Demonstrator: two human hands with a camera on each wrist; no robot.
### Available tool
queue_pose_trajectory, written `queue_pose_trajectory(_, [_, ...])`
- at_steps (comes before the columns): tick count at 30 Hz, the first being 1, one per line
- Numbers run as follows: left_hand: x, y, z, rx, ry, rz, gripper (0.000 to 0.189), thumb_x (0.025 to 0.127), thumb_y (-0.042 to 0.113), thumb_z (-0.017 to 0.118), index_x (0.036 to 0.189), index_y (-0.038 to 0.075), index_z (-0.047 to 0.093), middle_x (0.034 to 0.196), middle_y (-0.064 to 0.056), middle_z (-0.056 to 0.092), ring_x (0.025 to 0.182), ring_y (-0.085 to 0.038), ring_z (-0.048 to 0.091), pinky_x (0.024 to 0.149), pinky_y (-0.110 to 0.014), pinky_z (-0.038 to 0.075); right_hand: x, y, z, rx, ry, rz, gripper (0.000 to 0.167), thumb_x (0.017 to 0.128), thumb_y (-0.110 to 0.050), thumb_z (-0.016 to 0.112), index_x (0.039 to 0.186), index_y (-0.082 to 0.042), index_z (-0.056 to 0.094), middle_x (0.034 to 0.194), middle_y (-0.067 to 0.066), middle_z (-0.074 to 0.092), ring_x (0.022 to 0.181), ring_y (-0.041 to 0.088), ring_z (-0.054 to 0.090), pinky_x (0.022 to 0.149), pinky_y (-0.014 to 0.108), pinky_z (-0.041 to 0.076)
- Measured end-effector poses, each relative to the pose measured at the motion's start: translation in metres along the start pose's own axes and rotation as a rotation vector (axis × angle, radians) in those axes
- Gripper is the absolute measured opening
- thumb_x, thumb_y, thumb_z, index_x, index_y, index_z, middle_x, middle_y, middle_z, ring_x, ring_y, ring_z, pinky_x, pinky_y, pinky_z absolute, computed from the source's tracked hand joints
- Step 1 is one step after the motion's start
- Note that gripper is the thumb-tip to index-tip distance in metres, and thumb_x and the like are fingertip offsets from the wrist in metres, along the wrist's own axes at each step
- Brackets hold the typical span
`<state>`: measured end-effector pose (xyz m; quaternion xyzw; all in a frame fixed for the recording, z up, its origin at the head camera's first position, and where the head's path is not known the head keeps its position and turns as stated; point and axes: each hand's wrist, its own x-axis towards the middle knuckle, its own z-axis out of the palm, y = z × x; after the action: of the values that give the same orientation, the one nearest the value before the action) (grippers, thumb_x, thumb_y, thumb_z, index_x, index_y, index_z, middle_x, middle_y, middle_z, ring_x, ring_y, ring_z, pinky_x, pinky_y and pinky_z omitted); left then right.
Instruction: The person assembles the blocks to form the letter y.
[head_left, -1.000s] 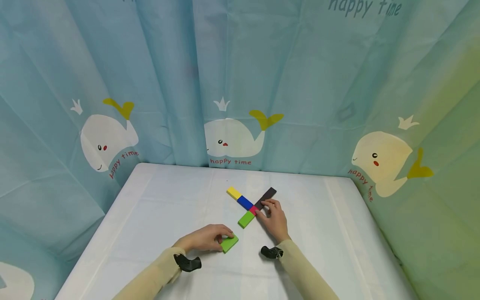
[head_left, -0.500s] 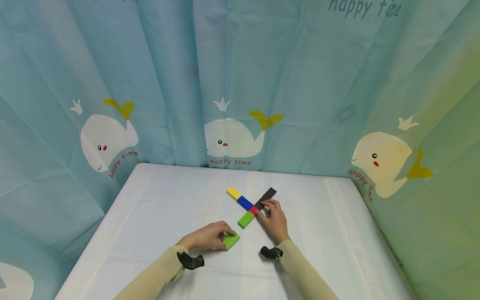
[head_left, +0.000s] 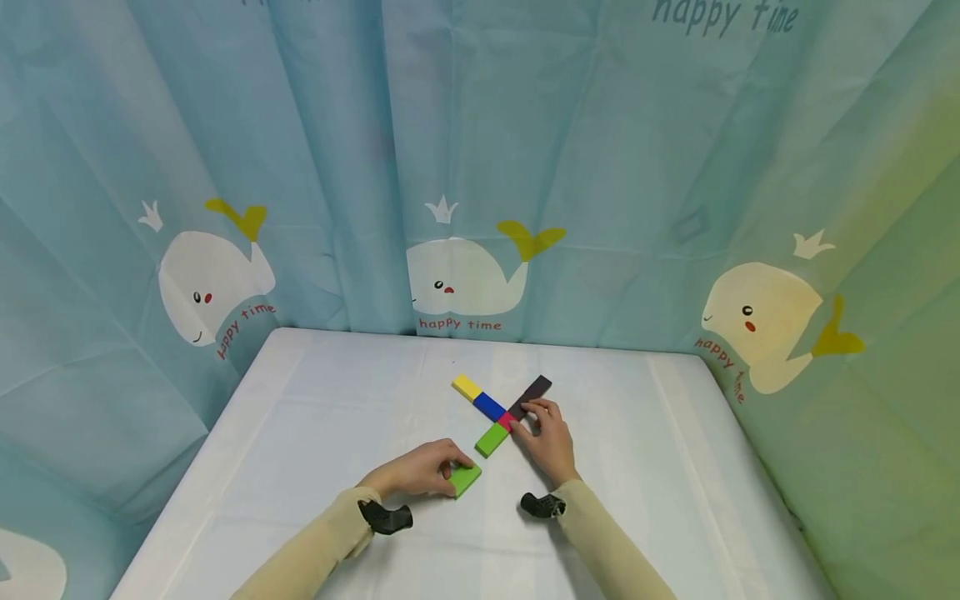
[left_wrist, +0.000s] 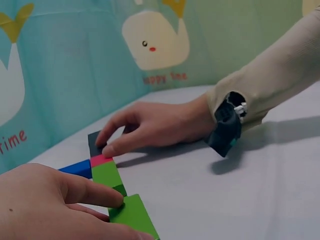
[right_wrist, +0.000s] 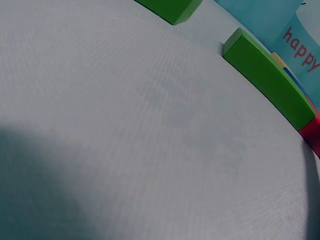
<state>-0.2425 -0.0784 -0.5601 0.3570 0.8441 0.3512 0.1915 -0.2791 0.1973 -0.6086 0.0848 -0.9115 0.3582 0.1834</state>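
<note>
My left hand [head_left: 414, 469] pinches a flat green block [head_left: 467, 481] between thumb and fingers, low over the table. The other hand, my right [head_left: 551, 442], is bent over a black block [head_left: 537, 388], fingertips on its far side and thumb near the red block [head_left: 507, 422]. Below the red one lies a second green block [head_left: 492, 440], in line with it. A blue block [head_left: 490, 407] and a yellow block [head_left: 466, 386] branch off to the upper left. In the left wrist view, the held green block [left_wrist: 134, 217] overlaps the near end of the row's green block [left_wrist: 106, 177].
A white-covered table [head_left: 645, 467] carries the blocks. Behind it and along the sides hangs a blue-green curtain [head_left: 615, 167] with whale prints. Black straps [head_left: 386, 517] stick out from both sleeved wrists.
My left hand has slid slightly right and away from me with the green block, bringing it nearer the row. My right hand keeps its place at the black block.
</note>
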Motion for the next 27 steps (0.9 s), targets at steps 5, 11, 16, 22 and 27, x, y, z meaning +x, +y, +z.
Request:
queue_pose_trajectory(5, [0.004,-0.002,-0.001,0.021,0.017,-0.004,0.044,0.083,0.010,0.077,0.125,0.010,0.065,0.109,0.001,0.058,0.084,-0.007,0.054,0.077,-0.021,0.046,-0.001,0.001,0.001,0.007,-0.003,0.007,0.042,0.086,-0.029,0.077,0.119,-0.006,0.067,0.126,0.010,0.054,0.084,0.019,0.055,0.074,0.037,0.044])
queue_pose_trajectory(11, [0.008,-0.002,-0.002,0.030,0.030,-0.016,0.043,0.085,0.011,0.076,0.126,0.010,0.065,0.111,0.002,0.059,0.085,-0.008,0.054,0.076,-0.021,0.046,0.000,0.001,0.000,0.011,0.000,0.001,0.042,0.086,-0.030,0.077,0.119,-0.007,0.067,0.125,0.009,0.054,0.084,0.018,0.055,0.074,0.038,0.043])
queue_pose_trajectory(16, [0.009,-0.001,-0.003,0.031,0.041,-0.011,0.042,0.084,0.010,0.076,0.125,0.009,0.065,0.111,-0.001,0.059,0.084,-0.011,0.055,0.075,-0.022,0.046,0.000,0.001,0.000,0.006,-0.011,0.008,0.042,0.086,-0.030,0.076,0.120,-0.007,0.067,0.125,0.009,0.054,0.085,0.018,0.055,0.075,0.037,0.044])
queue_pose_trajectory(22, [0.014,-0.002,-0.003,0.040,0.038,-0.008,0.042,0.085,0.011,0.076,0.125,0.009,0.065,0.110,-0.002,0.060,0.082,-0.008,0.052,0.073,-0.022,0.046,-0.001,-0.001,-0.001,0.008,-0.002,-0.008,0.043,0.086,-0.031,0.076,0.119,-0.005,0.067,0.124,0.010,0.054,0.084,0.019,0.055,0.074,0.038,0.044])
queue_pose_trajectory(27, [0.018,-0.004,-0.004,0.042,0.029,-0.001,0.041,0.085,0.011,0.076,0.125,0.009,0.066,0.108,0.000,0.060,0.081,-0.008,0.052,0.073,-0.022,0.046,0.000,-0.001,0.000,0.017,-0.007,0.006,0.043,0.086,-0.030,0.076,0.120,-0.006,0.066,0.126,0.009,0.054,0.086,0.019,0.055,0.075,0.039,0.044])
